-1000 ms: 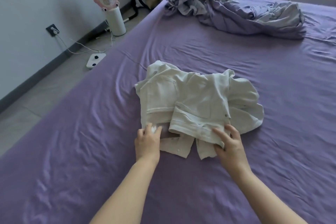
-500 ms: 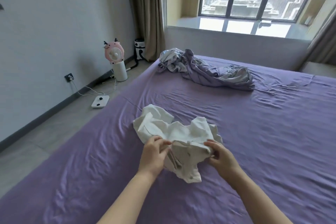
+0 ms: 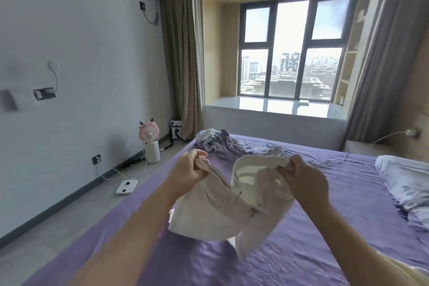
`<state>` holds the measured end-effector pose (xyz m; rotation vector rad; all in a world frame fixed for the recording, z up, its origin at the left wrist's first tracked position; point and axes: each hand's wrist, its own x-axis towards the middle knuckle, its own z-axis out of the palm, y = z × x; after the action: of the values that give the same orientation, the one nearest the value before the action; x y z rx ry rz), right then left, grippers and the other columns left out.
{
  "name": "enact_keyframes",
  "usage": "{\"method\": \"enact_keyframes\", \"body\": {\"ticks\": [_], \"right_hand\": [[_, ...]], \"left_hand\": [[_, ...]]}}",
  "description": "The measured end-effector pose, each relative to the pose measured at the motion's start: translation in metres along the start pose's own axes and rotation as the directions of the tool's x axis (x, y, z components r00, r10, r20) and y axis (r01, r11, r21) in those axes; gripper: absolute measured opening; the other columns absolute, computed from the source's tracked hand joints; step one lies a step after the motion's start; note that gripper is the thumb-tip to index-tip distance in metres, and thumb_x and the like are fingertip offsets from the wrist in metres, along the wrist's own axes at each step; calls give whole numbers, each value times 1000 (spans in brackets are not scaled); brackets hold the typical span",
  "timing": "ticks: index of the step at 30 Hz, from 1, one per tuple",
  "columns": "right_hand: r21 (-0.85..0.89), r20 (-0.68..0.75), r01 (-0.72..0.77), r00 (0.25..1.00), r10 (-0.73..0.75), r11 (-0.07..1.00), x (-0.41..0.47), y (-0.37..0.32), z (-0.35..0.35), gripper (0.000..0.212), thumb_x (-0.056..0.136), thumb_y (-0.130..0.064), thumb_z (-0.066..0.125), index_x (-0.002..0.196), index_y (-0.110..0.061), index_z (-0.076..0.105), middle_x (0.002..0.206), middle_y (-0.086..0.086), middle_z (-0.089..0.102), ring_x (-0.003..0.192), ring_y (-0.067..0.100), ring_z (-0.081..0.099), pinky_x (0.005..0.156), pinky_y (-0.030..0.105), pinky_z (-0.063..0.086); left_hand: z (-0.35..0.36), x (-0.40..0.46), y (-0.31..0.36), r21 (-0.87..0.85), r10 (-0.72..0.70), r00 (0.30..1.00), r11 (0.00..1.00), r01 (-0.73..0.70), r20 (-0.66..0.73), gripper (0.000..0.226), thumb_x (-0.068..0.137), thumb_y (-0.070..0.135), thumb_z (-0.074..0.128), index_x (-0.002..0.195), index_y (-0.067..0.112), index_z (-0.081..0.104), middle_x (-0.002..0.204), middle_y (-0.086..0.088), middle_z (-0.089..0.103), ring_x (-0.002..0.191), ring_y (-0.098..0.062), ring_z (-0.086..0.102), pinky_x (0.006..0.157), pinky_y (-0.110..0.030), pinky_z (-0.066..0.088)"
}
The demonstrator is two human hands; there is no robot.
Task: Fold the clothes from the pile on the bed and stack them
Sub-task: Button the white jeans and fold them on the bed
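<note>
garment: white garment (image 3: 222,206) held up above the purple bed (image 3: 301,251), hanging loose
left hand: left hand (image 3: 188,167) pinches one top corner
right hand: right hand (image 3: 301,174) grips the other top edge
pile: crumpled clothes (image 3: 222,144) at the bed's far end
floor: pink fan (image 3: 149,137) by the wall

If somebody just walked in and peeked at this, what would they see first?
Right in the middle, a white garment hangs in the air above the purple bed, with the left hand and right hand each pinching a top corner. Behind it, a big bright window shows city buildings. On the floor by the left wall stands a little pink fan with antlers.
</note>
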<state>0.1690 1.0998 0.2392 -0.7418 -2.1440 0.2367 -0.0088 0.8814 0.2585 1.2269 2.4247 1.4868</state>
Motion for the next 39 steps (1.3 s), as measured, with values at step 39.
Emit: {"method": "enact_keyframes", "body": {"ticks": [39], "right_hand": [[572,-71,-233,941,331,787,-130,-225,-299,20,75,-15,76,87,-5,63,73,2,61,61,12,56,42,12,44]], "left_hand": [[-202,-155,163,-223,196,915,932,-286,-354,19,94,19,40,96,21,59,81,10,57,73,-8,51,65,-29,40]]}}
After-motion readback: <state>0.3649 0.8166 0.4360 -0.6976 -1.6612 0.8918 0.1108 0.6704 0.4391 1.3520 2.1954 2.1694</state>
